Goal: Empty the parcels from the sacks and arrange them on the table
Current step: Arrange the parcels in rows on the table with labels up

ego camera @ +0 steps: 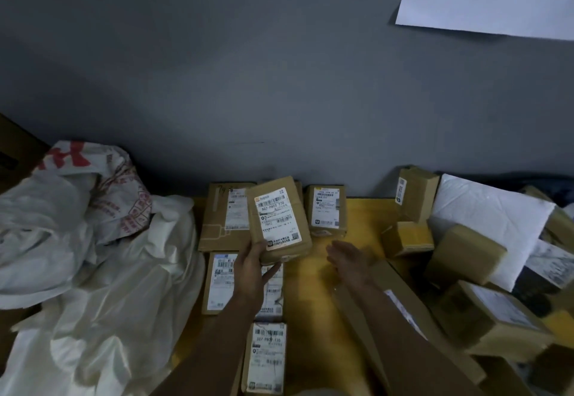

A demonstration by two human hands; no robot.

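Brown cardboard parcel with white label point(279, 220) gripped at lower edge by left hand point(251, 266), frame centre, above yellow table point(366, 214); right hand point(347, 259) held flat, empty; crumpled white sack point(93, 240) at left.

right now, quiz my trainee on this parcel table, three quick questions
1. True or false: the left hand grips a labelled brown parcel.
2. Where does the crumpled white sack lie? A: left of the arranged boxes; B: right of them; C: on top of them.
3. Fill in: the right hand, over the yellow table, holds ____.
Key: 1 true; 2 A; 3 nothing.
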